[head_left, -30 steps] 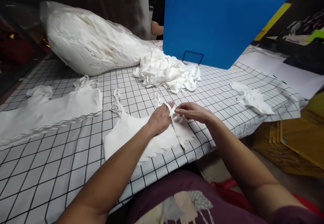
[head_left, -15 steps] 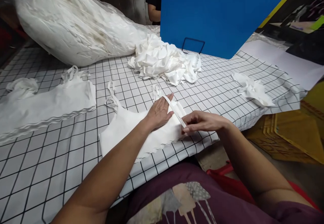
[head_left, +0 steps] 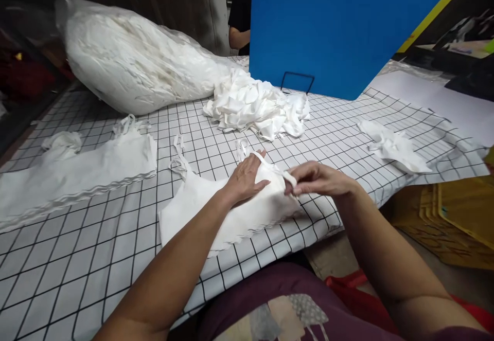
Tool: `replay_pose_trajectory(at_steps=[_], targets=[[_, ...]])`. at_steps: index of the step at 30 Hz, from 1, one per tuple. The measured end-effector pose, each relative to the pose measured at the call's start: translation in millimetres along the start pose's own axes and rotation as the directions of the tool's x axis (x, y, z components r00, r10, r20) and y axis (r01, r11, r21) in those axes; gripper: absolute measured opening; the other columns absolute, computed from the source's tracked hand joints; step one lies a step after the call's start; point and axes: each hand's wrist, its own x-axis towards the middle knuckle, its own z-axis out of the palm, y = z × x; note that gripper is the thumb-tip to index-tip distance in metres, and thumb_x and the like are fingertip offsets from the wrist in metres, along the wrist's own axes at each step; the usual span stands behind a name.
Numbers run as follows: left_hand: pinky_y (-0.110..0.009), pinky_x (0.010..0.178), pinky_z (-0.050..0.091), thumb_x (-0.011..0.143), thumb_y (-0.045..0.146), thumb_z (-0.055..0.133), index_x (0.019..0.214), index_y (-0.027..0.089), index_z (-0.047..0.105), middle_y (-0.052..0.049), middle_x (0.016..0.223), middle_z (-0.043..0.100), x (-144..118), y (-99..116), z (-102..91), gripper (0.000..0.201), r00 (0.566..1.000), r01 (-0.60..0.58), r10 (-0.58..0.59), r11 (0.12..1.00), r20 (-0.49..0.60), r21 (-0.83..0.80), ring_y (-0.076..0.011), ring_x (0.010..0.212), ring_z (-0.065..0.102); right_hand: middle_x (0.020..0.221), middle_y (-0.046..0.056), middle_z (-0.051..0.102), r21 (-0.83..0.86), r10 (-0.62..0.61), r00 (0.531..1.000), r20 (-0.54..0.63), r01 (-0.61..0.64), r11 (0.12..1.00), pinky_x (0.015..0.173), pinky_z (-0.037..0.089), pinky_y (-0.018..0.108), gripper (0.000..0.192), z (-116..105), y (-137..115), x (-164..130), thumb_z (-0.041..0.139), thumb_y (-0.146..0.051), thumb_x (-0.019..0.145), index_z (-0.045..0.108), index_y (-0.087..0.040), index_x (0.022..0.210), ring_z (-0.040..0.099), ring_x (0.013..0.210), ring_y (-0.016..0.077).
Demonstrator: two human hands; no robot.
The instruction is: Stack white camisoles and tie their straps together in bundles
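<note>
Here, pressing the top [head_left: 193,202] onto the table [head_left: 127,217] under a flattened left hand [head_left: 246,177]; pinching the strap [head_left: 288,177] in the right hand [head_left: 318,179], nearer its loop, running its long axis rightward and nearward from beside the left one.

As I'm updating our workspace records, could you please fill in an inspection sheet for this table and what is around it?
Surface: checked cloth, white with black grid lines, draping over the near edge.
Job's things: white garment, spread out, with a thin white strap.
Clutter: garment stack at left; bulging plastic bag and loose white heap behind; crumpled white piece at right.
Hands: left hand flat on the garment; right hand pinching the strap.
Cables: nothing seen.
Surroundings: blue panel, yellow crates, another person's arm, partly hidden.
</note>
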Motion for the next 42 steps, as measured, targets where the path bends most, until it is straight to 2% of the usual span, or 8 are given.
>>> replay_pose_trajectory(at_steps=[3,6,13,18,23,32,39,42], targets=[[-0.053,0.113,0.036,0.087,0.039,0.06,0.152,0.022,0.024,-0.015,0.156,0.032,-0.4,0.5,-7.3,0.076,1.0,0.001,-0.003,0.997,-0.019,-0.074,-0.0327,0.144,0.033,0.076,0.0,0.062,0.002,-0.076,0.938,-0.339,0.081,0.997,0.06,0.041,0.023,0.018,-11.7,4.0,35.1,0.071,-0.035,0.085,0.075,-0.018,0.091,0.05,0.066,0.0088],[-0.05,0.109,0.042,0.09,0.03,0.055,0.149,0.025,0.031,-0.012,0.152,0.039,-0.4,-1.2,-14.2,0.064,0.996,0.018,-0.034,0.982,-0.083,-0.19,-0.0286,0.136,0.044,0.076,0.001,0.063,0.019,-0.089,0.862,-0.5,0.114,0.993,0.057,0.038,0.023,0.026,-18.0,17.1,71.8,0.074,-0.04,0.081,0.073,-0.019,0.095,0.049,0.064,0.0085],[-0.035,0.09,0.051,0.09,0.013,0.043,0.102,0.015,0.07,-0.009,0.105,0.069,1.7,-15.7,-31.0,0.03,0.953,0.12,-0.194,0.947,-0.231,-0.298,-0.0206,0.098,0.064,0.074,-0.001,0.062,0.09,-0.02,0.891,-0.453,0.068,0.994,0.06,0.042,0.021,0.026,-16.0,60.7,98.1,0.075,-0.04,0.08,0.07,-0.016,0.09,0.053,0.064,0.0074],[-0.027,0.077,0.051,0.089,0.023,0.051,0.097,0.015,0.072,-0.006,0.091,0.073,0.9,-18.9,-35.1,0.024,0.927,0.233,-0.338,0.858,-0.163,-0.458,-0.0183,0.085,0.067,0.076,0.0,0.065,0.097,-0.035,0.906,-0.423,0.083,0.992,0.061,0.045,0.023,0.025,-10.9,68.1,100.4,0.074,-0.04,0.081,0.069,-0.016,0.088,0.057,0.065,0.0093],[-0.027,0.076,0.05,0.085,0.026,0.056,0.092,0.014,0.072,-0.006,0.088,0.073,-2.0,-13.5,-38.0,0.022,0.912,0.286,-0.401,0.769,-0.083,-0.571,-0.019,0.086,0.068,0.085,0.001,0.068,0.134,-0.086,0.859,-0.504,0.176,0.975,0.071,0.048,0.026,0.021,-5.1,72.6,107.0,0.075,-0.038,0.08,0.069,-0.018,0.086,0.062,0.077,0.0122],[-0.031,0.075,0.056,0.081,0.037,0.066,0.081,0.011,0.071,-0.006,0.077,0.069,-3.3,-10.9,-35.2,0.026,0.876,0.294,-0.477,0.646,-0.072,-0.704,-0.018,0.076,0.068,0.077,0.0,0.063,-0.115,-0.174,0.842,-0.51,0.133,0.984,0.068,0.043,0.027,0.022,-3.6,69.8,102.8,0.072,-0.038,0.083,0.067,-0.018,0.079,0.056,0.071,0.0119],[-0.029,0.068,0.054,0.083,0.036,0.062,0.078,0.013,0.07,-0.006,0.075,0.069,-3.8,-10.1,-37.8,0.024,0.914,0.3,-0.402,0.759,-0.054,-0.577,-0.0158,0.069,0.065,0.103,0.005,0.07,0.194,-0.062,0.824,-0.564,0.205,0.959,0.069,0.048,0.027,0.027,-9.3,61.9,102.4,0.07,-0.044,0.082,0.062,-0.022,0.095,0.062,0.089,0.0156],[-0.028,0.068,0.052,0.083,0.034,0.061,0.078,0.014,0.069,-0.005,0.075,0.069,-4.0,-10.8,-36.7,0.023,0.915,0.319,-0.402,0.77,-0.032,-0.553,-0.016,0.07,0.065,0.089,0.006,0.07,-0.001,-0.013,0.798,-0.602,0.015,1.0,0.064,0.046,0.028,0.032,-16.6,62.7,100.3,0.066,-0.05,0.084,0.062,-0.02,0.092,0.062,0.08,0.0176]])
